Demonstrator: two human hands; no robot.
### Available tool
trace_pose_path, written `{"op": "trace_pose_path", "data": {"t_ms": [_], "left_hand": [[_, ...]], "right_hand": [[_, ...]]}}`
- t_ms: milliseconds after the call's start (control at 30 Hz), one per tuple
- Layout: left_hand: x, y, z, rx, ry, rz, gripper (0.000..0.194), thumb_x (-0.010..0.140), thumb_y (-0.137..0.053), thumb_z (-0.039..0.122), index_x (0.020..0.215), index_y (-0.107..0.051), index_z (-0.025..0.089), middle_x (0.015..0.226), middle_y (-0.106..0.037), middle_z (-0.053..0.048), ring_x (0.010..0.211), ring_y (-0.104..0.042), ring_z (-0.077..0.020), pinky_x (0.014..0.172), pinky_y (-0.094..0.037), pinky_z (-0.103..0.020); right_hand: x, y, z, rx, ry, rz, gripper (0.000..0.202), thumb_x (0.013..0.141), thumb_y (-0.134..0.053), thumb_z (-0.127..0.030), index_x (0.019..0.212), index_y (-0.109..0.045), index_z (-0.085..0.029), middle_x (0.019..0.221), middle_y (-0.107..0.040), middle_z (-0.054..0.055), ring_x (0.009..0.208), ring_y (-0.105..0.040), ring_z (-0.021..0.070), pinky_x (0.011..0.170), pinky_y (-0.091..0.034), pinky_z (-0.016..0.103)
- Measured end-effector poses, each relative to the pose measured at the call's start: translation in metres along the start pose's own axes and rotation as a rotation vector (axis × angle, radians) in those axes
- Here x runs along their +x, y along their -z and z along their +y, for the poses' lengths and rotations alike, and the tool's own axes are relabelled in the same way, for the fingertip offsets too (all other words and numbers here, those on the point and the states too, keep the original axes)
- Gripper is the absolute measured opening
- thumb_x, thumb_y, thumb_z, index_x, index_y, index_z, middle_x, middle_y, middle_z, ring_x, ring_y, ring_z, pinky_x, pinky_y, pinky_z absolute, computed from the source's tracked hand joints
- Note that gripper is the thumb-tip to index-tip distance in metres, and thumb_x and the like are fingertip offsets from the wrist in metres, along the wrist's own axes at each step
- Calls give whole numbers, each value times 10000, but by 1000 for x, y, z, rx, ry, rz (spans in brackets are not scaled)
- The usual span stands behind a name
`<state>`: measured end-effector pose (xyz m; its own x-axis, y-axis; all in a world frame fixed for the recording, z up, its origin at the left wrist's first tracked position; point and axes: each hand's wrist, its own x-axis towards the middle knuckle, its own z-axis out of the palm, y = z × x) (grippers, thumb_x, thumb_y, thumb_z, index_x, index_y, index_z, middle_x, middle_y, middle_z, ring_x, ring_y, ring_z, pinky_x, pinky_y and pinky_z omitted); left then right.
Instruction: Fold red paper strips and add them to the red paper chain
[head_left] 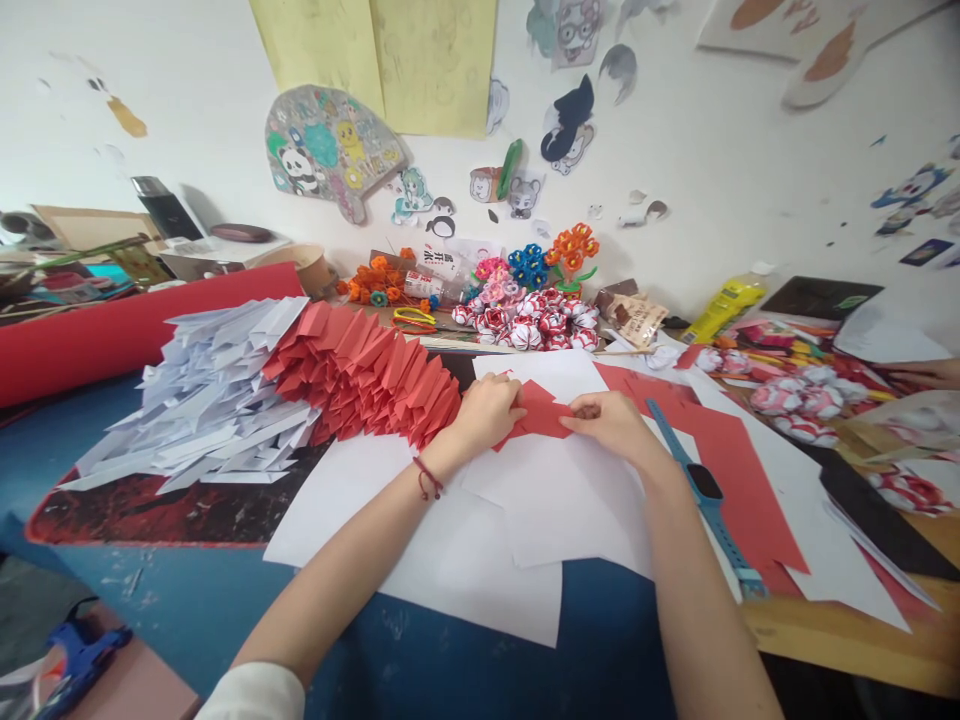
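Observation:
Over the white sheets [480,560] in front of me, my left hand [489,410] and my right hand [611,425] both hold a small piece of red paper [546,418]. The left fingers curl onto its left part, and the right thumb and fingers pinch its right end. Other red paper lies just beneath and behind it. Left of my left hand runs a dense row of folded red paper pieces [375,375]. Beyond that is a heap of folded white paper pieces [217,390] on a dark red-edged mat [165,515].
Red sheets [720,470] and a blue-strapped watch [703,483] lie to the right. Paper and craft flowers [525,315] line the wall. A yellow bottle [727,305] stands back right. A red roll [135,330] lies left; a blue tool [79,655] sits lower left. Another person's hand [926,375] shows far right.

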<state>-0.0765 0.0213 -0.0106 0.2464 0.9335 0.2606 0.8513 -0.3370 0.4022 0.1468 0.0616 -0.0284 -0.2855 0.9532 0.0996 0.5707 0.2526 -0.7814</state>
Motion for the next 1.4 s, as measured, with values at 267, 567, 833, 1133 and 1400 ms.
{"op": "trace_pose_path", "data": {"t_ms": [267,567,833,1133,1400], "left_hand": [[8,-14,-3,-53,-35,51,49,814,-646,159,861,-642,172,896,-660,-45,871,-590,-192,786,-454,-309],[7,-23,-7,-156,-140,95,182,788,-549,42,866,-654,169,877,-668,-50,882,-594,-190,802,-470,-298],[3,-20,-1,-3,-208,107,197,842,-515,62,896,-664,179,861,-653,-56,904,-573,-205,787,-455,-298],[0,-12,1,209,-327,61,159,920,-515,180,919,-674,172,870,-648,-71,883,-541,-214,749,-443,-300],[-1,-7,4,355,-471,-4,281,984,-389,178,961,-661,115,894,-637,-94,895,-545,-213,854,-442,-337]], "right_hand": [[-1,-5,-5,-110,123,93,123,722,-693,-295,773,-743,-195,653,-660,23,615,-574,174,593,-427,302],[-1,-11,-2,-220,280,119,155,736,-613,-114,830,-701,-201,798,-658,31,728,-605,183,685,-469,320],[-15,-15,-9,-368,364,159,168,811,-552,-77,852,-656,-203,880,-678,55,852,-605,226,740,-437,344],[-24,-18,-19,-583,455,193,229,857,-511,-45,953,-658,-191,920,-704,60,885,-579,246,789,-363,368],[-29,-21,-25,-777,549,149,268,890,-442,-5,920,-676,-134,871,-644,98,877,-528,254,776,-371,364]]}}
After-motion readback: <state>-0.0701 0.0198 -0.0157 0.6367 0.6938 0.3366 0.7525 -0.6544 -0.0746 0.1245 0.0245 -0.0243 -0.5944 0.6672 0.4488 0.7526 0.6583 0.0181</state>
